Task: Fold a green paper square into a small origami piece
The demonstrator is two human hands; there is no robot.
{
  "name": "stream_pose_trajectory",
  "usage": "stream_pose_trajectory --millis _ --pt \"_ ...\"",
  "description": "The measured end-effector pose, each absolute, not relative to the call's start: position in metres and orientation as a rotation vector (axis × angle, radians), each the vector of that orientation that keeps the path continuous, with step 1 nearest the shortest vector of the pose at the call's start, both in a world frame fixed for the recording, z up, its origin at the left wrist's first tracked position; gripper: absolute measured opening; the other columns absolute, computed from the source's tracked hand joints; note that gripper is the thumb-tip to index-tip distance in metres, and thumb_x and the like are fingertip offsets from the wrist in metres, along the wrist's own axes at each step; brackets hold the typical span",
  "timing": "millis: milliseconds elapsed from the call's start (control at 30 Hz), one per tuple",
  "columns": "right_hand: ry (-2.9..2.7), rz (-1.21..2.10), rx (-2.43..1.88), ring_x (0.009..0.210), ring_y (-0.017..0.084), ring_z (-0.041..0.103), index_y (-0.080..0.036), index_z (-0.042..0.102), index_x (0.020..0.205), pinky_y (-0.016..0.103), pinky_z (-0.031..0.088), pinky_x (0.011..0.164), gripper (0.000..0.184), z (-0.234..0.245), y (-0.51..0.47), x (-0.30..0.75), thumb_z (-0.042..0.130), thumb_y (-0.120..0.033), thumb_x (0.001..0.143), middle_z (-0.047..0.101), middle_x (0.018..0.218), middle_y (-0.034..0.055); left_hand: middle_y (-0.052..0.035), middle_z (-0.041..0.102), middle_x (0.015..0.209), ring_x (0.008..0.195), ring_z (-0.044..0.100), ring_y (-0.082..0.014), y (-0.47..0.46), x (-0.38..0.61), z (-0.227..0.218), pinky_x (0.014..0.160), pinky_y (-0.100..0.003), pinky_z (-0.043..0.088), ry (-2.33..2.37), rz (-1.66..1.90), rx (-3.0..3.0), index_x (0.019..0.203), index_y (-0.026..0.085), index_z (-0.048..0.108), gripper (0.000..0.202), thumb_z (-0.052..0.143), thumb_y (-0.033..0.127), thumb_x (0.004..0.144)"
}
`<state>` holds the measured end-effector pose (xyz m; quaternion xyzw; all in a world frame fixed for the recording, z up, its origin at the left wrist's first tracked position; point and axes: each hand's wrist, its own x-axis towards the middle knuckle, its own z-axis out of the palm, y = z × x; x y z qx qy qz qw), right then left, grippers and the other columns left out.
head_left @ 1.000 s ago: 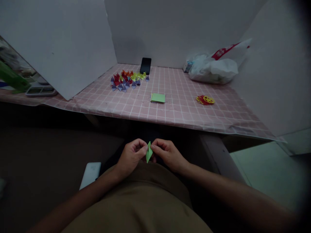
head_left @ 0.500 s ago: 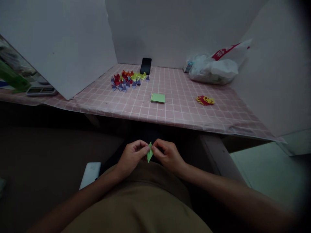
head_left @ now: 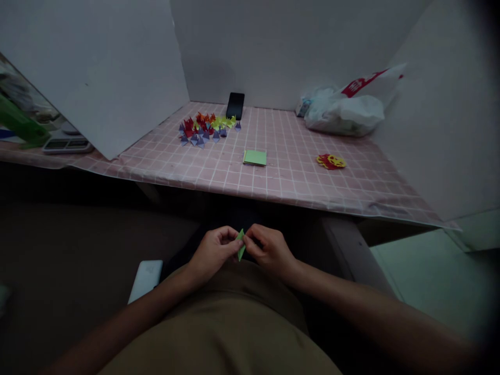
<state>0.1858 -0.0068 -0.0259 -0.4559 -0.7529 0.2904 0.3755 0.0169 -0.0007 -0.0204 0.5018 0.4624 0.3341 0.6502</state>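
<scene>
A small piece of folded green paper, narrow and pointed at top and bottom, is pinched between both hands above my lap. My left hand grips its left side, thumb in front. My right hand pinches the right edge between thumb and fingers. The fingertips cover the paper's middle, so its inner folds cannot be made out. Beyond the hands, on the table, lies a stack of green paper squares.
Folded paper cranes in several colours cluster on the pink checked tablecloth. Behind them a black phone leans. At right are red and yellow cut-out shapes and a plastic bag. A white power bank lies beside my left forearm.
Both hands stay in place over the lap. The green paper has turned slightly and looks a little narrower, and the left thumb has shifted slightly to the right across it.
</scene>
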Motion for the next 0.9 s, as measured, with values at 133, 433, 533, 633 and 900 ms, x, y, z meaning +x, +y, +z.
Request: stream_pose_trajectory --millis 133,433,533,633,900 --pt "-1.777 1.053 -1.164 0.055 0.011 0.046 -0.018 0.053 0.066 0.024 0.035 0.053 0.027 -0.0212 -0.0055 0.1880 0.051 -0.030 0.090 0.052 0.059 -0.0011 0.0028 0.057 0.060 0.052 0.050 -0.0095 -0.0004 0.0151 -0.0194 0.054 -0.023 0.040 1.034 0.740 1.118 0.073 0.014 0.063 0.022 0.071 0.035 0.072" --pt "-1.526 1.529 -1.100 0.050 0.009 0.048 -0.016 0.056 0.070 0.022 0.036 0.049 0.031 -0.0238 -0.0008 0.1903 0.064 -0.043 0.082 0.054 0.058 -0.0027 0.0028 0.058 0.063 0.049 0.047 -0.0077 0.0003 0.0143 -0.0213 0.051 -0.022 0.036 0.965 0.613 1.187 0.072 0.014 0.062 0.022 0.067 0.035 0.076" --pt "-1.439 1.589 -1.068 0.047 0.009 0.049 -0.016 0.056 0.068 0.021 0.037 0.047 0.031 -0.0241 -0.0016 0.1901 0.064 -0.042 0.083 0.055 0.055 -0.0031 0.0015 0.061 0.066 0.051 0.047 -0.0079 0.0013 0.0126 -0.0211 0.052 -0.022 0.037 0.944 0.579 1.244 0.073 0.015 0.063 0.021 0.065 0.035 0.079" --pt "-1.311 1.689 -1.007 0.046 0.009 0.051 -0.016 0.056 0.066 0.022 0.039 0.047 0.031 -0.0230 -0.0021 0.1895 0.066 -0.041 0.082 0.057 0.054 -0.0028 -0.0003 0.065 0.070 0.053 0.047 -0.0080 0.0013 0.0112 -0.0186 0.055 -0.022 0.037 0.895 0.577 1.262 0.074 0.015 0.064 0.021 0.063 0.034 0.082" --pt "-1.381 1.560 -1.031 0.046 0.008 0.049 -0.016 0.057 0.066 0.020 0.036 0.047 0.029 -0.0178 -0.0037 0.1888 0.065 -0.037 0.084 0.056 0.054 -0.0033 -0.0016 0.066 0.071 0.057 0.050 -0.0090 0.0005 0.0132 -0.0202 0.058 -0.023 0.038 0.882 0.617 1.220 0.073 0.014 0.064 0.020 0.066 0.033 0.081"
